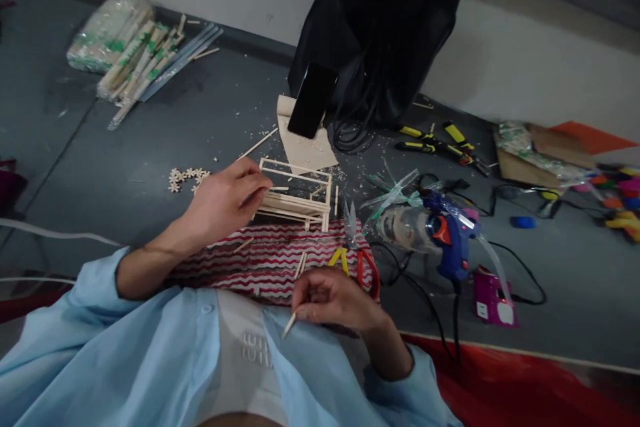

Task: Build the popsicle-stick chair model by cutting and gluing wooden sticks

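My left hand (223, 200) is closed in a pinch on a thin wooden stick (280, 188), at the left side of a small frame built of wooden sticks (327, 200). The hand hides part of the frame, so I cannot tell whether the pinched stick touches it. Close to my body, my right hand (337, 297) grips a short wooden stick (289, 325) that points down and to the left. Just above that hand, short stick pieces (301, 265) lie on a red-and-white wavy cloth (220, 267). Red-handled scissors (351, 225) rest to their right.
A blue glue gun (455, 240) leans by a clear plastic bottle (407, 227), with cables around. Behind the frame are a phone (313, 101) and a black bag (375, 33). Pliers (435, 143) lie right, bundled sticks (143, 63) back left, small wooden flower shapes (187, 178) left.
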Tool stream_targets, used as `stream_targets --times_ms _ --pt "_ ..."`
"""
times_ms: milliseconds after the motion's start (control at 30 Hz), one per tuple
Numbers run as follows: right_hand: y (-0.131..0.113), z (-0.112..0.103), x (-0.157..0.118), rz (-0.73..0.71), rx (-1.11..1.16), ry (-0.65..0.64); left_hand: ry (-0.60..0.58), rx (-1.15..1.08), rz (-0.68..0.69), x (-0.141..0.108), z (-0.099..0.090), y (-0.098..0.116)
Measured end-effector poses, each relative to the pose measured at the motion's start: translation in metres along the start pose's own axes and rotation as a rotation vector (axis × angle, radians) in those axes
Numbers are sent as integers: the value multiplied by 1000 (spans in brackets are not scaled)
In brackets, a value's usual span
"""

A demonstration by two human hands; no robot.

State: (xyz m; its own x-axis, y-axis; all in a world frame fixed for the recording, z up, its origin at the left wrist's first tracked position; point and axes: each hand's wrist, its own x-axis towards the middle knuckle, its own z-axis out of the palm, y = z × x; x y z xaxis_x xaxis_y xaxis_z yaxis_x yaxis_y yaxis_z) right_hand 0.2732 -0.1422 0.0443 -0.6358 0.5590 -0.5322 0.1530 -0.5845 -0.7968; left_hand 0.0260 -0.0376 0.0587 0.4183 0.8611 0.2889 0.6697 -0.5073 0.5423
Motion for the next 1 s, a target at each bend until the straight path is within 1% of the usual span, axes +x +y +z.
stream_targets --times_ms 67,167,233,267,300,333,400,467,500,533,567,600,733,867,1000 --pt "-3 -5 -2 -22 -127 -44 -6 -29 -16 0 -1 -1" --pt "-18 -10 -8 -116 -386 -86 -13 -72 -78 0 -1 -3" --pt "-32 -12 -12 -198 -538 -67 -38 -124 -133 1 -1 -5" --pt "-39 -13 -14 -241 -582 -28 -45 -156 -160 1 0 -6" --pt "-46 -14 -15 -294 -604 51 -45 -187 -185 2 0 -6" --pt "-52 -15 -15 -347 -617 159 -39 -215 -207 2 1 -6" --pt "-62 -19 -12 -456 -659 456 -37 -257 -240 3 2 -6" --pt "-69 -26 -4 -538 -750 766 -61 -286 -258 4 3 -5" --pt "-71 -30 1 -562 -802 890 -78 -297 -263 4 3 -5" --pt "-72 -35 7 -573 -844 965 -93 -308 -267 5 3 -5" --pt "-73 -39 13 -578 -869 994 -104 -321 -271 5 3 -5" --pt "-73 -44 18 -578 -881 991 -112 -333 -273 5 3 -6" --pt "-72 -54 30 -546 -865 908 -126 -366 -255 6 3 -7" --pt "-73 -57 34 -526 -868 875 -118 -398 -240 6 4 -8" --pt "-74 -58 37 -487 -917 838 -124 -425 -276 6 4 -8"
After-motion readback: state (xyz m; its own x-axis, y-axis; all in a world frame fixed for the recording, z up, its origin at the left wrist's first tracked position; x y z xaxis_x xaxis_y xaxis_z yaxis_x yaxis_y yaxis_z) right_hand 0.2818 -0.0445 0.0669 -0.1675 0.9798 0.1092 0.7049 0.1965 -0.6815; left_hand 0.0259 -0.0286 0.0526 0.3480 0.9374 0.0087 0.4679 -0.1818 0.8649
